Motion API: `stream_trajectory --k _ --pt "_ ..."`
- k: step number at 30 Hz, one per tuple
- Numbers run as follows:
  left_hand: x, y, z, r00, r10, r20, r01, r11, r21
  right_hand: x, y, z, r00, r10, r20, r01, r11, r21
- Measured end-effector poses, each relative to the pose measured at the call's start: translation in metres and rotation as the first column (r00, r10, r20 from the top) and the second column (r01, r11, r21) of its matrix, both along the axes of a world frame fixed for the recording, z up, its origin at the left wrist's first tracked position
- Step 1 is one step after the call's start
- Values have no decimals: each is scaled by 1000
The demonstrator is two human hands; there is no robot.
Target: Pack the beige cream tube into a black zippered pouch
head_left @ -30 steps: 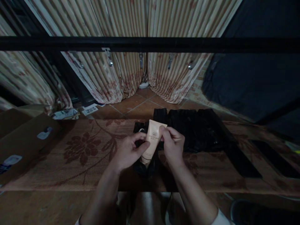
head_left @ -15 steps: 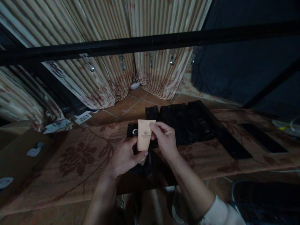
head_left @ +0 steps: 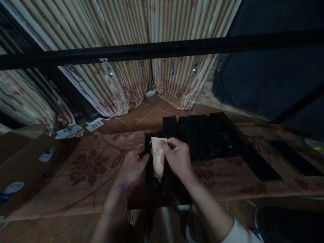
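A beige squeeze tube (head_left: 158,158) with small dark print stands nearly upright over a black pouch (head_left: 149,180). My right hand (head_left: 177,155) pinches the tube's flat upper end between thumb and fingers. My left hand (head_left: 133,165) is at the pouch's left side, with its thumb over the edge and its fingers curled on the outer side. A small shiny piece shows beside the tube's upper left. The inside of the pouch is too dark to make out.
Several black pouches (head_left: 202,135) lie in a row to the right on a patterned brown cloth (head_left: 101,172). Farther right is a flat black panel (head_left: 295,157). A cardboard box (head_left: 27,168) stands at the left. A dark horizontal bar (head_left: 162,49) crosses in front of striped curtains (head_left: 121,27).
My left hand has let go of the tube and moved to the pouch's left side. The tube has moved lower and tilted, still pinched by my right hand. The view has shifted slightly.
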State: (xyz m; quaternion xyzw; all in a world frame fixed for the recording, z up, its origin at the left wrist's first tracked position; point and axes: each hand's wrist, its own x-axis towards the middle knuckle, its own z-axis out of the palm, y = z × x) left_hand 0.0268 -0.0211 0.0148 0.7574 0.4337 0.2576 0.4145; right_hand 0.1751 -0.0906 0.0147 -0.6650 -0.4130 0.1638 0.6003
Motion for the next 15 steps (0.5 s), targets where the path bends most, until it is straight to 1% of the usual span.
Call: stream_trajectory --k 4,7,10,12,13,15 --pt "-1 -3 -1 985 98 -140 -90 994 66 1 -3 1 969 -129 209 139 990 -38" --pt "-2 -4 -3 978 145 -148 -128 984 121 1 -4 2 915 -174 363 220 971 -89" --pt "0 -6 -3 984 107 -142 -85 984 155 -2 -3 4 830 -166 533 317 926 -205" --pt "2 -8 -1 983 76 -166 -52 989 141 -7 0 4 787 -129 603 355 894 -272" --pt "3 -8 1 982 65 -179 -43 991 129 -9 1 3 779 -108 618 354 889 -291" --pt "4 -10 3 980 57 -193 -36 993 112 -12 4 1 788 -65 613 305 906 -295"
